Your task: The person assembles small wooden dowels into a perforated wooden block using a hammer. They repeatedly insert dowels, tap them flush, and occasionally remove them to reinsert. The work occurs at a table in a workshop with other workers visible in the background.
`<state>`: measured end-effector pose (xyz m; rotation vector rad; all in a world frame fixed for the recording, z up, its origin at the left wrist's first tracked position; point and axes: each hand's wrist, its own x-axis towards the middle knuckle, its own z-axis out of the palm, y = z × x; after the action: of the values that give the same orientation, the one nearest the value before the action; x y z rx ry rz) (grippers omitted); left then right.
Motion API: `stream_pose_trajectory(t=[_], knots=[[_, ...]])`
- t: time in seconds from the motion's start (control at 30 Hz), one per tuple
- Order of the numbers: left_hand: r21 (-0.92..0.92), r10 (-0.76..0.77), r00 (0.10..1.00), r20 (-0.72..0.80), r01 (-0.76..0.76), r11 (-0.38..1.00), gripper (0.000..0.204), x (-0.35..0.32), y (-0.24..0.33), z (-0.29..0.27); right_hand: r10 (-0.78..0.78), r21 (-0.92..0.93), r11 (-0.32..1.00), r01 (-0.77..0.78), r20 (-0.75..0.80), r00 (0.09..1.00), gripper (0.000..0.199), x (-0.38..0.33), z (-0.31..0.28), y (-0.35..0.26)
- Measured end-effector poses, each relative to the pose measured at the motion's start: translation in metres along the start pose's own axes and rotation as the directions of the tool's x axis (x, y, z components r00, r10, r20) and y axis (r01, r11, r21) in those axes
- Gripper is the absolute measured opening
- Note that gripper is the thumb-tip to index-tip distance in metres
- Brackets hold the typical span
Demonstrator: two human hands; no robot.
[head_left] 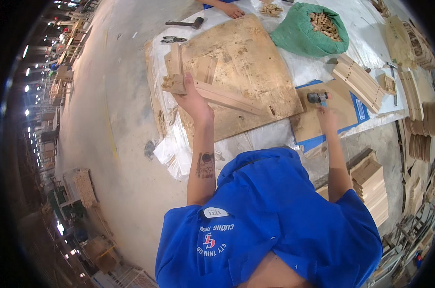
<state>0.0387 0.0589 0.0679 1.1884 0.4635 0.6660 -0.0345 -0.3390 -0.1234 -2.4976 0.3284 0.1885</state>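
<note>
Right hand [327, 115] holds a mallet [316, 98], perhaps.

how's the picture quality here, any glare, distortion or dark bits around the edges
Head view: strong fisheye bending, fading to a black rim; head view, far left: lamps glare as small bright spots against murky background; head view, middle: left hand and wooden pieces evenly lit, fairly clear.

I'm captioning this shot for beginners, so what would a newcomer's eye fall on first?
Probably the bright blue work shirt filling the lower middle, then the green sack of small wood bits at upper right. Between them, the left hand grips a long wooden part over the stained board, and the right hand holds a dark-headed tool.
</note>
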Motion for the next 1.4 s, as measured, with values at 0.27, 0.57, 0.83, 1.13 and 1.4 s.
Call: stream_pose_trajectory(t=[0.27, 0.57, 0.83, 1.13, 1.4], knots=[[-0.315, -0.326, 0.94, -0.098, 0.282, 0.906, 0.052, 0.003, 0.016, 0.001, -0.402, 0.826, 0.534, -0.181, 0.436, 0.805, 0.072, -0.041, 0.04, -0.142], [-0.423, -0.673, 0.722, 0.161, 0.667, 0.614, 0.069, -0.019, -0.063, -0.058, -0.62, 0.93, 0.325, 0.172, 0.072, 0.781, 0.048, -0.043, -0.059, -0.251], [0.733, -0.763, 0.563, 0.317, 0.366, 0.574, 0.089, -0.053, -0.07, -0.093, -0.431, 0.657, 0.661, 0.363, -0.064, 0.9, 0.048, -0.067, -0.045, -0.29], [0.316, 0.044, 0.703, 0.71, -0.374, 0.872, 0.073, -0.078, -0.001, -0.005, -0.314, 0.979, 0.12, 0.164, -0.12, 0.942, 0.044, -0.052, 0.045, -0.276], [0.239, -0.002, 0.767, 0.642, -0.197, 0.951, 0.034, -0.052, -0.032, 0.008, -0.477, 0.625, 0.633, 0.457, -0.15, 0.866, 0.036, -0.037, 0.042, -0.263]])
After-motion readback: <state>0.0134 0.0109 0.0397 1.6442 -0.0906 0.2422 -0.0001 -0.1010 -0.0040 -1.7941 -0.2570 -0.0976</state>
